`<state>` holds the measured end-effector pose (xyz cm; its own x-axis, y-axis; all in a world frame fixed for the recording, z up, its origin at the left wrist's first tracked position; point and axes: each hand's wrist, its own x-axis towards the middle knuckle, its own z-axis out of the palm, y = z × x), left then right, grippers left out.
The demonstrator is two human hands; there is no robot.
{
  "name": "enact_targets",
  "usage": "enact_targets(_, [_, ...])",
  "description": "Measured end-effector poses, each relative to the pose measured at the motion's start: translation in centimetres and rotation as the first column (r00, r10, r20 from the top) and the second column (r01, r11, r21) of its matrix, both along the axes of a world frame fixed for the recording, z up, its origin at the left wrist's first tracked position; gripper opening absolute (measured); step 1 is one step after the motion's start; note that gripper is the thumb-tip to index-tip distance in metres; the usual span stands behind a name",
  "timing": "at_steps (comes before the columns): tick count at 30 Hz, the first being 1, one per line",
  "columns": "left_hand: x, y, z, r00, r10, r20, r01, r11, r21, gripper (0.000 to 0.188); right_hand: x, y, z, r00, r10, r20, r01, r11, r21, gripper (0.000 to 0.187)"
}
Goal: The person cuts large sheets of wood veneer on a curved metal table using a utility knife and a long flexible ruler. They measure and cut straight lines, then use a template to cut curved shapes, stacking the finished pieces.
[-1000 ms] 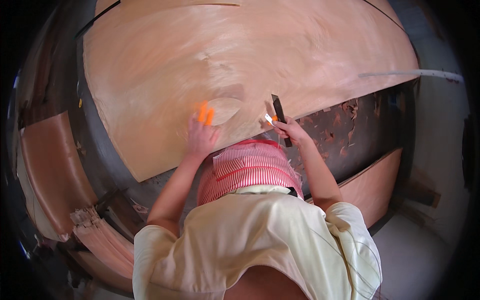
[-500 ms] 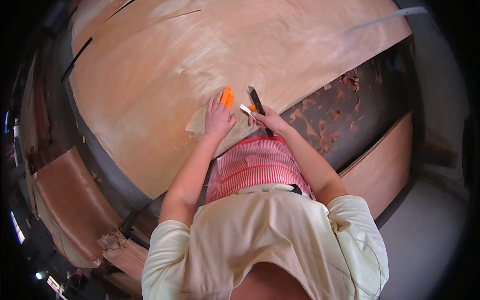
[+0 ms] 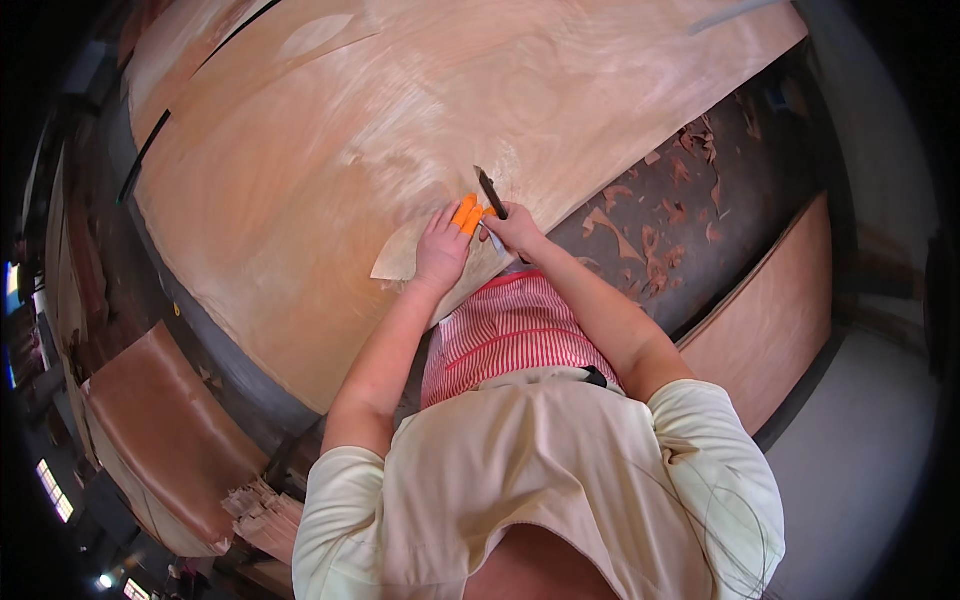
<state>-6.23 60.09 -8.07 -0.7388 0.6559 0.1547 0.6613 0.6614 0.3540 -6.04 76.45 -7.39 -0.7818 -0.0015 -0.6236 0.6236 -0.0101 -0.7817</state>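
A broad sheet of pale wood veneer (image 3: 300, 230) lies before me, with a lighter, pointed veneer piece (image 3: 396, 258) on it beneath my left wrist. My left hand (image 3: 445, 245) rests on the sheet, fingers stretched out, orange covers on two of them. Close beside it, my right hand (image 3: 515, 230) is closed round a dark-handled knife (image 3: 490, 190), its blade end pointing up and away from me. A small white strip (image 3: 492, 236), partly hidden, also shows at the right hand's fingers. The orange-covered fingertips are right by the right thumb; whether they touch I cannot tell.
Torn veneer scraps (image 3: 655, 255) litter the dark surface to the right, beside another veneer stack (image 3: 770, 310). A brown sheet stack (image 3: 165, 430) stands at lower left. A black strip (image 3: 145, 155) lies at the sheet's left edge, and a pale strip (image 3: 735, 14) lies far right.
My right hand has moved left with the knife and white strip, up against my left hand. The left hand's fingers have shifted slightly right and down. The view has tilted a little.
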Motion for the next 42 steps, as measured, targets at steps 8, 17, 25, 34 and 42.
enact_targets(8, [0.4, 0.3, 0.5, 0.999, 0.013, -0.036, -0.018, 0.989, -0.148, 0.046, 2.3, 2.0, -0.9, 0.968, 0.249, 0.022, -0.248, 0.942, 0.225, 0.017])
enact_targets(17, [-0.5, -1.1, 0.0, 0.996, -0.083, 0.016, 0.084, 0.993, -0.088, 0.047, 0.2, 10.1, 1.4, 0.881, 0.472, -0.027, -0.445, 0.847, 0.292, 0.016])
enact_targets(25, [2.5, -4.0, -0.3, 0.994, 0.053, 0.094, -0.058, 0.997, 0.051, 0.055, 4.1, 6.4, 3.5, 0.969, 0.244, -0.028, -0.241, 0.966, 0.092, 0.017])
enact_targets(34, [4.7, -5.1, -0.6, 0.988, 0.111, 0.104, -0.107, 0.993, -0.047, 0.064, 3.5, 4.9, 0.4, 0.957, 0.264, -0.122, -0.258, 0.964, 0.062, 0.016])
enact_targets(42, [4.7, -4.7, -0.1, 0.988, 0.11, 0.105, -0.101, 0.991, -0.089, 0.061, 4.1, 4.3, -1.0, 0.957, 0.256, -0.139, -0.254, 0.967, 0.034, 0.015])
